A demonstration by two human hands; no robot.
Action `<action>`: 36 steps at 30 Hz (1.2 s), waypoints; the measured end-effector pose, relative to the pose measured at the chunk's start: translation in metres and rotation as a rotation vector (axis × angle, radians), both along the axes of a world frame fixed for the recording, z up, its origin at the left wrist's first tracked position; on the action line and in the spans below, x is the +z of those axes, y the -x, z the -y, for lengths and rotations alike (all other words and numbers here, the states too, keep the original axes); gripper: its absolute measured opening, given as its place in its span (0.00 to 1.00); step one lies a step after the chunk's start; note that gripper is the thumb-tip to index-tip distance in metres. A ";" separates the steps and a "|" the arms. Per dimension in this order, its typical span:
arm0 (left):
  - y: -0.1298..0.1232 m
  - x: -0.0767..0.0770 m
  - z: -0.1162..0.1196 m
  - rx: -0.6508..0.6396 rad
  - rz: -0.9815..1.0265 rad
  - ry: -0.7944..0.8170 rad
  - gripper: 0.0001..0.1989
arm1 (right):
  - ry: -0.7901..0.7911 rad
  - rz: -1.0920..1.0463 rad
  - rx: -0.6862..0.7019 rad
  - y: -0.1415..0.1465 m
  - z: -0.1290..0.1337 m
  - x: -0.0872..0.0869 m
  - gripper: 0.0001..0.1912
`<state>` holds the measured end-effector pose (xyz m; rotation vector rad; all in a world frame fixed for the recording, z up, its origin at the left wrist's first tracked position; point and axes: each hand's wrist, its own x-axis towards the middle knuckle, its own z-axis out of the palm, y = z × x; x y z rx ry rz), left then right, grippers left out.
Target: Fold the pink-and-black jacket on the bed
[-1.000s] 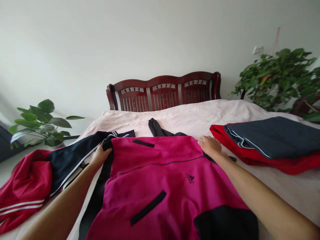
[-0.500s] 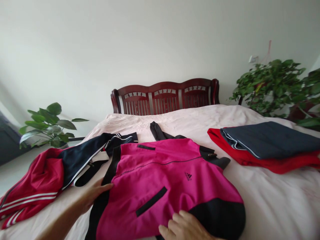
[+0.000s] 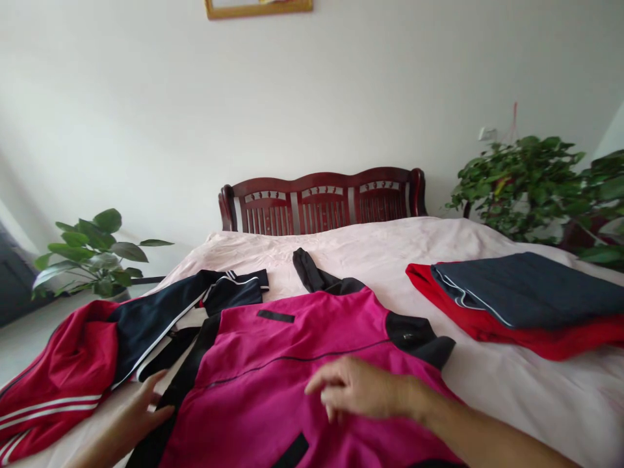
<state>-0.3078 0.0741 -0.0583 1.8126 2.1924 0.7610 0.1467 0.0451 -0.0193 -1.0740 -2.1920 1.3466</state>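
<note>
A magenta zip jacket (image 3: 273, 351) with black trim lies spread front side up on the bed, its zip running across it. At its black hem, on the left, is my left hand (image 3: 134, 419); the thumb rests on the hem and the fingers are apart, open. Above the middle of the jacket my right hand (image 3: 358, 390) hovers just over the zip, slightly blurred, fingers loosely bent and holding nothing. One black sleeve (image 3: 312, 270) sticks out past the far side. The near part of the jacket runs out of view.
Left of the jacket lies a red and navy track jacket (image 3: 156, 331) with white stripes. Folded navy (image 3: 531, 289) and red clothes (image 3: 541, 344) are stacked on the right. The pink bedsheet (image 3: 414, 253) reaches the wooden headboard (image 3: 324, 201). Leafy plants (image 3: 521, 188) flank the bed.
My right hand has risen from the jacket's near edge and moved forward over the zip. My left hand has shifted left and nearer, along with the hem. The view has tilted up slightly.
</note>
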 end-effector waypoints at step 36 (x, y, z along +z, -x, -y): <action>-0.249 0.010 -0.173 -0.194 0.532 0.125 0.08 | -0.869 0.285 0.143 0.045 -0.090 -0.036 0.15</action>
